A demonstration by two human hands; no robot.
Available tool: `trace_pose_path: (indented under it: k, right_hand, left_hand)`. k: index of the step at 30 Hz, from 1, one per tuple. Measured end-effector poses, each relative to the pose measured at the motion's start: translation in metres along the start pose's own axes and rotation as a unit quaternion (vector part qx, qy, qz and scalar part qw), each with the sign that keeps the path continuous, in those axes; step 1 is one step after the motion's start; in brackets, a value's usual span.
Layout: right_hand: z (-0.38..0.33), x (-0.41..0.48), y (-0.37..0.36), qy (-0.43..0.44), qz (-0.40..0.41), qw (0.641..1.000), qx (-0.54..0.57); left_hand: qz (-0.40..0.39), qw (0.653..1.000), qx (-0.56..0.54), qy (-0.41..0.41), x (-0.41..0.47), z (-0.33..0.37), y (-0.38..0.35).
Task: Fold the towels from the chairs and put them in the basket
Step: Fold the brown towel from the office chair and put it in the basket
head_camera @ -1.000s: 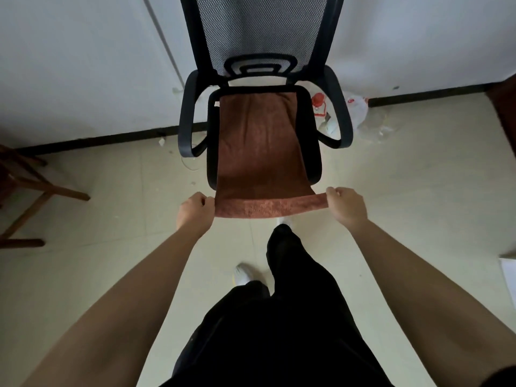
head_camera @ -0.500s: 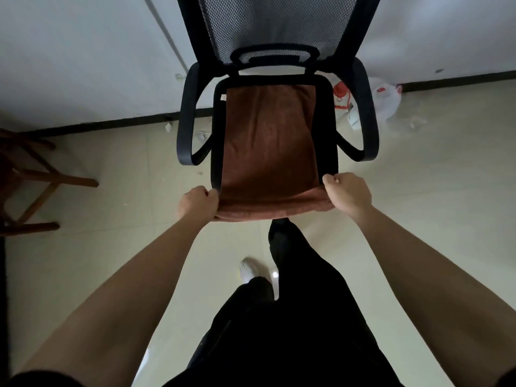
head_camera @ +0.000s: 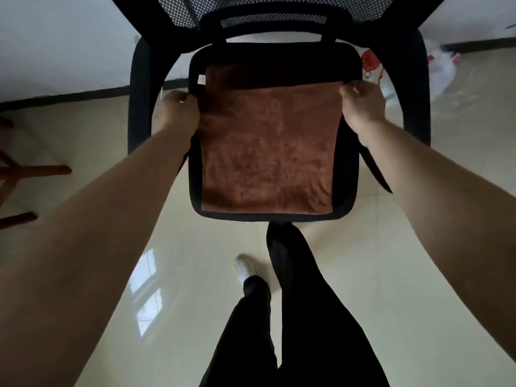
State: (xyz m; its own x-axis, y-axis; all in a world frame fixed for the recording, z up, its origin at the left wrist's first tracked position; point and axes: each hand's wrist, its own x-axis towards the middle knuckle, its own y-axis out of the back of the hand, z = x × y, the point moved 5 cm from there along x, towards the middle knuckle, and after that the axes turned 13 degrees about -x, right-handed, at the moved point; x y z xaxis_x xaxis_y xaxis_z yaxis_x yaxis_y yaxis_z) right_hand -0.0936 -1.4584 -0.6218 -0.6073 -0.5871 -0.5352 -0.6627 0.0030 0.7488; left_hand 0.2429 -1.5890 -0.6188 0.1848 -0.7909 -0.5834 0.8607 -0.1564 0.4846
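Note:
A brown towel (head_camera: 268,146) lies on the seat of a black office chair (head_camera: 346,202), its near half doubled over the far half. The fold runs along the seat's front edge. My left hand (head_camera: 178,110) pinches the folded layer's left corner. My right hand (head_camera: 361,103) pinches the right corner. Both corners sit a short way before the towel's far edge, where a darker strip of the lower layer shows. No basket is in view.
The chair's armrests (head_camera: 139,93) flank my forearms, its mesh back is at the top. A wooden stool's legs (head_camera: 30,171) stand at the left. A white plastic bag (head_camera: 444,68) and red item lie by the wall behind the chair. My legs stand on the glossy tile floor.
Both hands have carried the towel's near edge from the seat front up and over toward the chair back, doubling the towel. I have also leaned closer to the chair.

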Motion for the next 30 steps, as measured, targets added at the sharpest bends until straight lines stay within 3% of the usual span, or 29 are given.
trace_pose_path:
  k: [2, 6, 9, 13, 17, 22, 26, 30]
  right_hand:
    - [0.002, 0.030, -0.011, -0.004, 0.003, 1.000, 0.010]
    - [0.008, 0.076, -0.031, -0.022, 0.031, 0.999, 0.028]
    - [0.008, 0.100, -0.039, -0.018, 0.067, 0.997, 0.016]
    - [0.005, 0.122, -0.051, -0.016, 0.075, 0.997, 0.025]
    - [0.003, 0.123, -0.052, 0.029, 0.090, 0.996, -0.004]
    - [0.026, 0.079, -0.073, 0.045, 0.089, 0.992, -0.082]
    - [0.068, 0.010, -0.087, -0.002, 0.103, 0.990, -0.100]
    - [0.120, -0.052, -0.110, -0.102, 0.024, 0.989, -0.102]
  left_hand:
    - [-0.009, 0.999, -0.028, 0.022, 0.030, -0.003, -0.014]
    - [0.011, 0.999, 0.022, 0.031, 0.076, -0.002, -0.038]
    - [-0.004, 0.999, 0.032, 0.001, 0.112, -0.006, -0.057]
    - [0.032, 0.997, -0.076, -0.008, 0.139, -0.019, -0.064]
    - [0.050, 0.995, -0.070, -0.056, 0.126, -0.013, -0.061]
    - [0.017, 0.986, 0.075, -0.150, 0.062, -0.051, -0.058]
    - [0.024, 0.987, 0.120, -0.100, 0.002, -0.111, -0.045]
    - [0.041, 0.974, 0.216, 0.049, -0.049, -0.173, -0.028]
